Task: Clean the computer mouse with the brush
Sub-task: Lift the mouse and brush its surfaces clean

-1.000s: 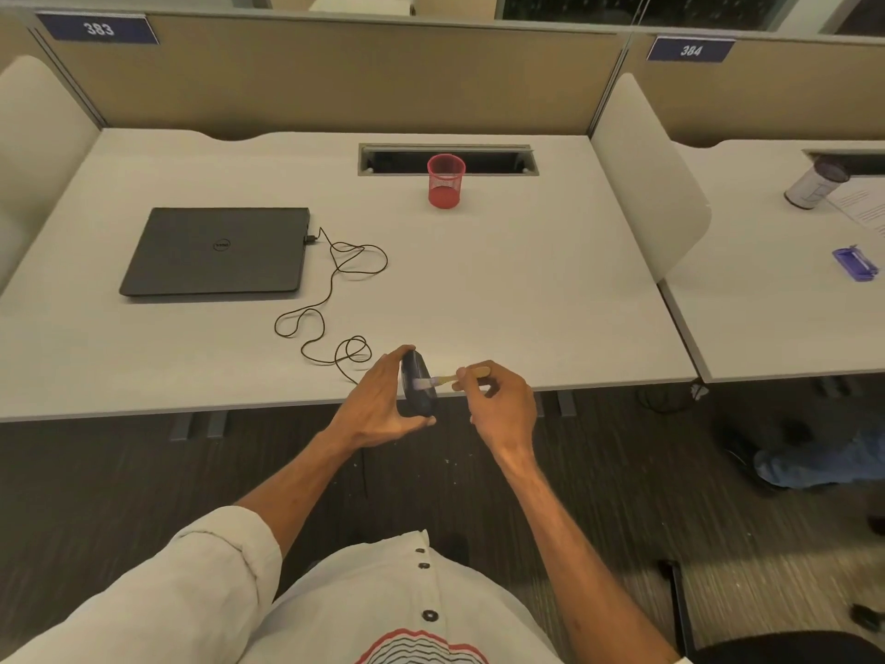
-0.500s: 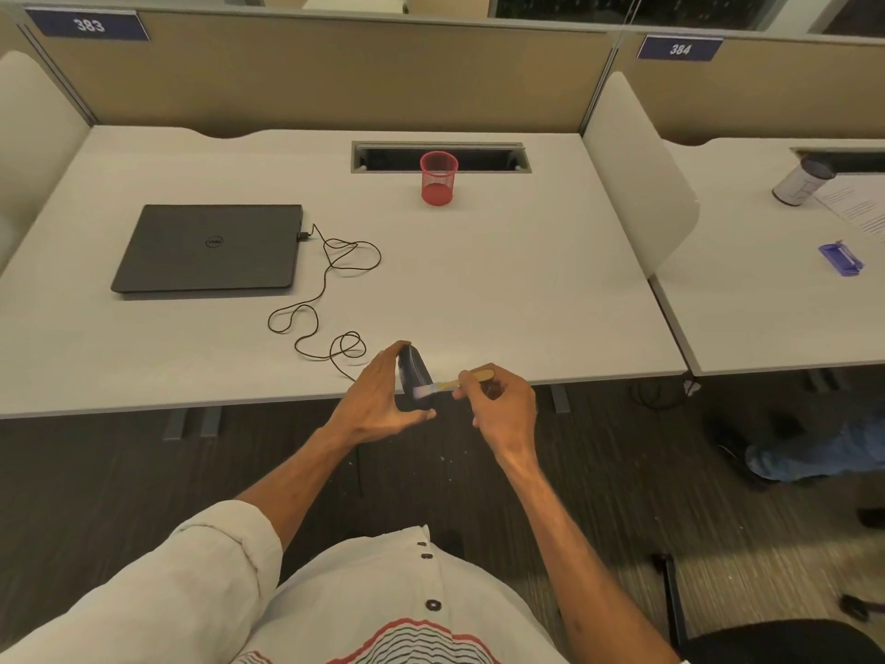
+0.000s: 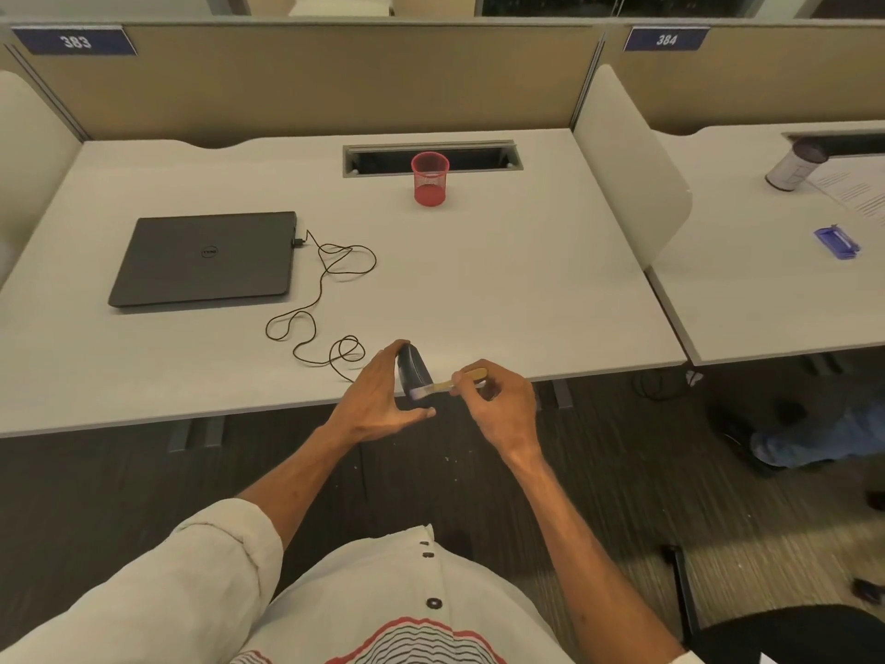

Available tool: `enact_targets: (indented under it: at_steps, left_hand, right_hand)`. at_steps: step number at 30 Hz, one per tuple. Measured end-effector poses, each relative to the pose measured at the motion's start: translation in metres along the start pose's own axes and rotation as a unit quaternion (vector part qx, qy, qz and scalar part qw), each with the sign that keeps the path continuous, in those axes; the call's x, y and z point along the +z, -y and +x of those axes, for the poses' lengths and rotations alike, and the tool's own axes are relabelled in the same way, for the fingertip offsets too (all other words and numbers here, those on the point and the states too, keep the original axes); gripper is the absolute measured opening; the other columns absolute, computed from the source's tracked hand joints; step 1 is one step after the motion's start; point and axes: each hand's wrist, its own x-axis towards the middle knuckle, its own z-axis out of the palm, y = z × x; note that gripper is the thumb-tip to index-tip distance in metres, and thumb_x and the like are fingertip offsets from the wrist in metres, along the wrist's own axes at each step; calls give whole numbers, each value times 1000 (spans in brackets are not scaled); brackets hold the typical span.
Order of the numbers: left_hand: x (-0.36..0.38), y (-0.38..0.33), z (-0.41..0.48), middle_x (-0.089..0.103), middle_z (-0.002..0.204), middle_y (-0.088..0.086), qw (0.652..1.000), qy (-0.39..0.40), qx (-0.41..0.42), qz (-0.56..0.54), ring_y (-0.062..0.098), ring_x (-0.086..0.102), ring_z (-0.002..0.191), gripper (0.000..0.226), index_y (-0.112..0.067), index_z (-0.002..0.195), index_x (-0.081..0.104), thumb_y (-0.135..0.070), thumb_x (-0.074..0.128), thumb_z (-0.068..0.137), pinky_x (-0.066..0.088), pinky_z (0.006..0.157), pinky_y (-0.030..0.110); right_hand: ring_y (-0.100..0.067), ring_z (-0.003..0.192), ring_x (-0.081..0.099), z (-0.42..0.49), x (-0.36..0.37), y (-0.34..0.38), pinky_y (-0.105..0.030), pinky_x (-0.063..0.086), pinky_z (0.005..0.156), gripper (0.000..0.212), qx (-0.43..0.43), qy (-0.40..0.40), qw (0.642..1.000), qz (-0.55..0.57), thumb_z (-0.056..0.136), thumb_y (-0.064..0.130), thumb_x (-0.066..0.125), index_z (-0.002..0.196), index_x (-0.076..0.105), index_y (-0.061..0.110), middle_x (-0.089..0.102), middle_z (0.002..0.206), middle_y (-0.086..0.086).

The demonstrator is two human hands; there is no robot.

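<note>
My left hand (image 3: 378,400) holds a dark computer mouse (image 3: 413,369) on its edge, just over the near edge of the desk (image 3: 503,289). Fingers wrap the far end and the thumb supports the near end. My right hand (image 3: 500,407) pinches a small brush (image 3: 455,381) with a wooden handle. Its pale bristles touch the lower side of the mouse. The mouse's black cable (image 3: 316,309) runs in loops across the desk to a closed laptop (image 3: 206,258).
A red mesh cup (image 3: 429,178) stands at the back by a cable slot (image 3: 431,158). A white divider (image 3: 627,170) separates the neighbouring desk, which holds a cylinder (image 3: 792,167), papers and a blue case (image 3: 836,242). Another person's shoe and leg (image 3: 814,438) are on the floor at right.
The brush tip has slid down the mouse toward its near end. Both hands stay in about the same place at the desk edge.
</note>
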Motion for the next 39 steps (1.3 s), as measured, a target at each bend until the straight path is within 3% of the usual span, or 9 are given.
enact_targets:
  at_steps: [3, 10, 14, 18, 22, 26, 32, 36, 39]
  left_hand:
    - [-1, 2, 3, 32, 173, 8, 1000, 0, 2, -6, 28, 40, 157, 127, -20, 168, 16, -64, 90, 74, 40, 129, 49]
    - [-1, 5, 5, 33, 172, 7, 1000, -1, -7, -12, 27, 41, 155, 131, -20, 167, 16, -75, 84, 69, 41, 128, 48]
    - [-2, 10, 7, 31, 174, 6, 1000, 2, -5, -11, 27, 39, 157, 129, -21, 168, 14, -65, 90, 74, 38, 129, 48]
    - [-5, 13, 9, 26, 176, 6, 1000, 12, 6, -11, 28, 36, 160, 128, -21, 169, 14, -62, 90, 75, 37, 130, 52]
    - [-8, 15, 10, 28, 175, 6, 1000, 11, 8, -11, 27, 36, 159, 127, -20, 169, 16, -63, 89, 74, 36, 131, 51]
    - [-11, 18, 11, 28, 175, 8, 1000, 8, 2, -8, 28, 36, 159, 130, -19, 170, 15, -69, 81, 70, 34, 130, 45]
    - [-13, 25, 13, 24, 177, 7, 1000, 17, 0, 0, 28, 34, 160, 131, -23, 170, 11, -72, 83, 73, 33, 130, 46]
    - [-14, 25, 14, 27, 175, 8, 1000, 16, 5, -1, 29, 36, 158, 129, -21, 170, 13, -67, 85, 74, 34, 129, 45]
    - [-15, 26, 14, 28, 175, 7, 1000, 17, 7, -5, 28, 37, 158, 127, -21, 169, 15, -66, 85, 73, 35, 129, 45]
  right_hand:
    - [-2, 79, 69, -2, 3, -6, -22, 58, 75, 20, -2, 13, 998, -66, 100, 52, 71, 95, 78, 34, 74, 86, 26]
    - [7, 65, 58, 4, -2, -14, -18, 51, 70, 18, 7, -32, 988, -154, 99, 51, 72, 86, 67, 39, 60, 73, 29]
    - [6, 65, 62, 16, -4, -7, -15, 51, 69, 13, 16, -75, 992, -101, 101, 52, 71, 98, 74, 40, 65, 84, 32]
    - [9, 79, 68, 30, 4, 1, -19, 60, 73, 23, -56, -4, 996, -67, 101, 53, 72, 117, 81, 40, 76, 111, 28]
    - [4, 82, 69, 39, 13, 2, -24, 64, 77, 23, -84, 41, 992, -88, 102, 51, 70, 120, 80, 41, 78, 118, 24]
    - [-4, 81, 72, 41, 12, 3, -28, 65, 78, 17, -96, 79, 986, -108, 102, 50, 70, 109, 81, 39, 79, 108, 24]
    - [-6, 77, 71, 49, 7, 4, -26, 58, 76, 18, -56, 60, 993, -79, 99, 45, 73, 86, 77, 32, 74, 82, 19]
    - [4, 80, 69, 52, 17, 11, -17, 58, 72, 14, -66, 11, 995, -71, 104, 48, 69, 106, 76, 36, 69, 105, 32]
    - [4, 84, 68, 52, 23, 13, -22, 63, 77, 17, -80, 30, 993, -78, 105, 51, 66, 114, 75, 39, 65, 114, 35]
